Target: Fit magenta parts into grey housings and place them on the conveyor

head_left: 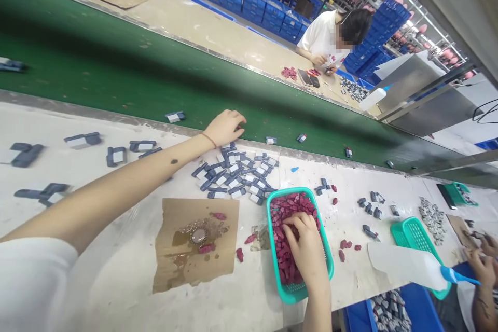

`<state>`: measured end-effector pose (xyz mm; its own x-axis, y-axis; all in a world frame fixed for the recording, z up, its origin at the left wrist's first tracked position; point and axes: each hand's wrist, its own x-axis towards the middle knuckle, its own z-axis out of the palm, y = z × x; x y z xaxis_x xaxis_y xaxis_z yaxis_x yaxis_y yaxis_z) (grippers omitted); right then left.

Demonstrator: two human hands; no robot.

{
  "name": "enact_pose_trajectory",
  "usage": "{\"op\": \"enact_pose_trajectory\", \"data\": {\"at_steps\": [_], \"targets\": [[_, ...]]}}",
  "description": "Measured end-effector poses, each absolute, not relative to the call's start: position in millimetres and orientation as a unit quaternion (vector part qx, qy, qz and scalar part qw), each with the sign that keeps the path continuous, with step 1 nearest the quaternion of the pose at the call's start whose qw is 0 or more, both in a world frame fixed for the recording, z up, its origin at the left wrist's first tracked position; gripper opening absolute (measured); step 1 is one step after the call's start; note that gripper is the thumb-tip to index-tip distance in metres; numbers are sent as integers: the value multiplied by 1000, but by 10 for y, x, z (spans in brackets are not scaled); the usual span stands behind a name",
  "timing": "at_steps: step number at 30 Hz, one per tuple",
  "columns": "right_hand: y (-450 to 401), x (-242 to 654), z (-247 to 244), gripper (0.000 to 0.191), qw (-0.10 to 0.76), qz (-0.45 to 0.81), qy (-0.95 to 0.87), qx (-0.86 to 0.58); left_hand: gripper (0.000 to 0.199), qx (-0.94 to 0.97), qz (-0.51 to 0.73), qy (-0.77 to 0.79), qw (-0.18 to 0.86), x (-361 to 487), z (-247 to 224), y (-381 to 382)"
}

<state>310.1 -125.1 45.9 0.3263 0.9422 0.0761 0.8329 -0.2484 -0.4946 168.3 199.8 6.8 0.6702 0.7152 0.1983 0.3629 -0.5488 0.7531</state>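
My left hand [225,128] reaches across to the near edge of the green conveyor belt [128,88]. Its fingers curl closed around something small with a trace of red, mostly hidden. Below it lies a pile of dark blue-grey plastic parts with white faces [235,174]. My right hand [305,241] is down in a turquoise basket [287,296] full of small dark red plastic pieces [290,205]. Its fingers are bent among the pieces, and what they grip is hidden. A wet piece of cardboard [167,270] with a small round dish [199,236] lies left of the basket.
Blue-grey parts [301,138] ride on the belt. A white squeeze bottle [408,264] and another turquoise basket [412,228] are at the right, near another person's hand [480,264]. A co-worker [330,41] sits across the belt. A blue bin [358,316] stands below the table edge.
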Motion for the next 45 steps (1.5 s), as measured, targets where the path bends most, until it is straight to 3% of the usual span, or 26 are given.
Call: {"op": "enact_pose_trajectory", "data": {"at_steps": [4,8,15,19,23,28,31,36,45], "targets": [[-1332,3114,508,19,352,218,-467,-781,30,892,210,259,306,2174,56,1856],[-1389,3055,544,24,461,247,-393,-756,23,905,182,237,304,2597,11,1707],[-1360,2822,530,28,501,219,-390,-741,21,853,211,265,396,2690,42,1577],[-1263,2544,496,22,468,237,-450,-722,20,774,232,295,509,2351,94,1457],[-1110,2249,428,22,382,239,-535,-715,23,674,230,308,631,1663,121,1197],[-883,1990,256,27,315,201,-613,-696,25,555,246,332,722,713,145,829],[-778,1907,159,32,288,185,-657,-672,36,471,272,386,746,347,137,641],[-708,1864,111,34,248,165,-700,-648,33,461,271,431,727,85,132,394],[-699,1801,120,31,176,121,-734,-645,38,360,258,409,797,63,91,185]]}}
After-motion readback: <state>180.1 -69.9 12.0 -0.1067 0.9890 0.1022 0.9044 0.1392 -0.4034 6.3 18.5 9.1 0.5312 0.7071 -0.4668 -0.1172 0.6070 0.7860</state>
